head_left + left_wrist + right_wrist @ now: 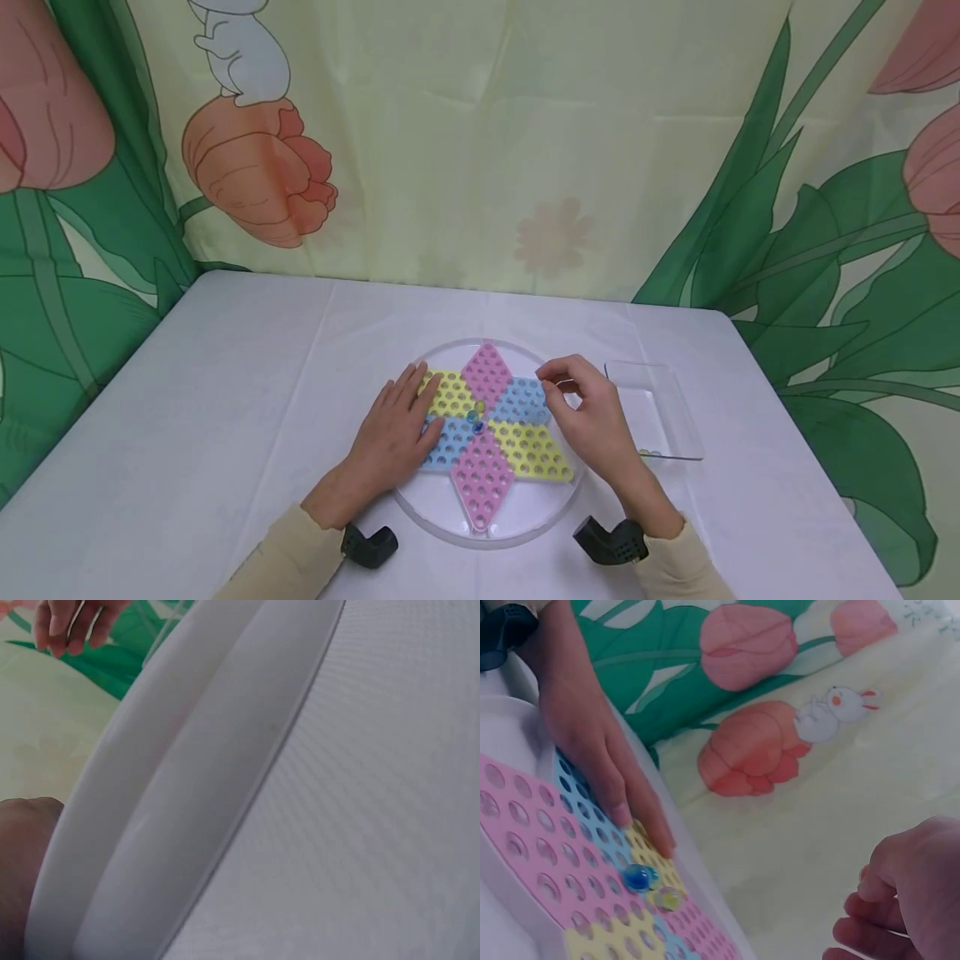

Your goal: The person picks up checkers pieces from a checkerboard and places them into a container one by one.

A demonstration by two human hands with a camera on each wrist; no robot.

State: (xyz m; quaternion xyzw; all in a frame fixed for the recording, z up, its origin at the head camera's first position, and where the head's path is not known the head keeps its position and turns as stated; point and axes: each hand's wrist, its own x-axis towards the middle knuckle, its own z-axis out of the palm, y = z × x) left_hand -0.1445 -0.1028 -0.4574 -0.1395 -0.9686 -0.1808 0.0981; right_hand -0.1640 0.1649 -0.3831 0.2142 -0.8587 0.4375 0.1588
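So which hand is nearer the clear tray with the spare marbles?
Right. The right hand hovers over the board's blue section just beside the clear tray; the left hand rests flat on the board's far side.

Star-shaped peg board point(491, 433), pink, yellow and blue segments, flat in round tray; marbles point(476, 414) (few) seated at centre.

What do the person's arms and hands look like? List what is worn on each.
Both hands are bare: no gloves and no rings show. The left hand comes out of a cream long sleeve, with a black wrist-mounted device strapped at the cuff. The right hand has a matching cream sleeve and a similar black, ribbed device at its wrist.
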